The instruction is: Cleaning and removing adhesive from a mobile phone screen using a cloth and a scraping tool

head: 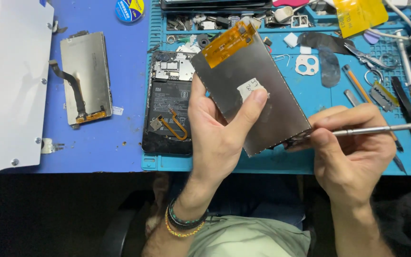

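My left hand [220, 133] holds a phone display panel [258, 81] with its silver metal back toward me, thumb pressed on a small white sticker. An orange flex cable [229, 43] sticks up from the panel's top corner. My right hand [353, 147] grips a thin metal tool [381, 128] like a pen, its tip touching the panel's lower right corner. Behind my left hand an opened black phone body [167, 104] lies on the blue work mat [310, 90], its battery and an orange flex loop exposed.
A second display panel [85, 76] with a dark ribbon cable lies on the blue table at left, beside a white board [10, 81]. Tweezers, blades, scissors [367, 57] and small parts crowd the mat's right and rear. A round tape roll [129, 9] sits at the back.
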